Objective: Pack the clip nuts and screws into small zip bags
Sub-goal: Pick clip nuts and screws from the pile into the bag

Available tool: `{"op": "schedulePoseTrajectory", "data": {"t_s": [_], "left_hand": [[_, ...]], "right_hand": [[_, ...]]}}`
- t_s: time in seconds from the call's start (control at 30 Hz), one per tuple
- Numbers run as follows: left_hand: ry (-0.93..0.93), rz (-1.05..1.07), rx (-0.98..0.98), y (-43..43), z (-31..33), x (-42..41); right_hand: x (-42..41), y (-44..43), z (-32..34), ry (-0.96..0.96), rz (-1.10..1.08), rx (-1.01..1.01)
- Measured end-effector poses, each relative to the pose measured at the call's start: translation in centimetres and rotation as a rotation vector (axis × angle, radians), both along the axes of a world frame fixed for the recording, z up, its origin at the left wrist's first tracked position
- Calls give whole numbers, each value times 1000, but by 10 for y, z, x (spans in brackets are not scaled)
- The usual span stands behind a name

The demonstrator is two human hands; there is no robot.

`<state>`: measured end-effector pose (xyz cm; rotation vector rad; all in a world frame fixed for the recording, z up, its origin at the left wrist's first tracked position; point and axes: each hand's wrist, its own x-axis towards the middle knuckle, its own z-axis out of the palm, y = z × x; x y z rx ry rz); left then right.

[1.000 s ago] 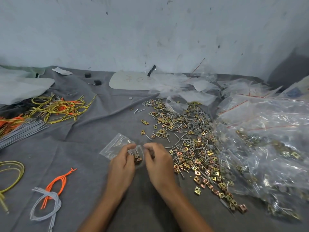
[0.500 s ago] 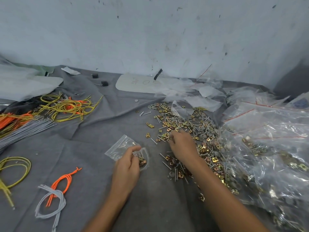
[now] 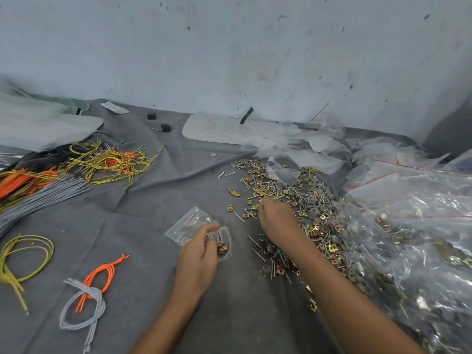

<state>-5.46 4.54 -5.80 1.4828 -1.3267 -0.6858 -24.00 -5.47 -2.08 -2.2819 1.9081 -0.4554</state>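
At the left of the counter (image 3: 143,251) lie yellow and orange wires (image 3: 109,162). Near the middle our left grip (image 3: 201,254) pinches a small zip bag (image 3: 189,222) with a few clip nuts (image 3: 221,247) inside. Just right, our right grip (image 3: 277,218) curls down onto the loose pile of clip nuts and screws (image 3: 306,195); we cannot tell whether it grasps any. Filled bags (image 3: 421,226) lie rightmost.

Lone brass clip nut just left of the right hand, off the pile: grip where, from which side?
Best guess: pinch the small square brass clip nut across two opposite edges, from straight above: it lies flat on the grey cloth, apart from the hardware pile. Right hand is nearest; left hand grips the small clear zip bag.
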Motion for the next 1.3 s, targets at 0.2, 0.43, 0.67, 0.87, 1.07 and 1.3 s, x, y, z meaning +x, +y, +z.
{"op": "schedulePoseTrajectory", "data": {"t_s": [0.2,0.43,0.67,0.87,1.07,1.3], "left_hand": [[-26,1,10,-1,1,2],[-34,1,11,-2,2,2],[-36,2,7,-1,2,1],[-39,6,15,-3,2,1],[-55,-33,9,-1,0,3],[6,-68,20,0,-3,5]], "right_hand": [[11,-4,0,-24,182,-12],[13,-11,-10,82,221,-7],[17,-5,-9,123,149,83],[29,62,-5,-359,58,-90],[70,110,-34,-402,83,-90],[69,111,-41,-517,49,-191]]}}
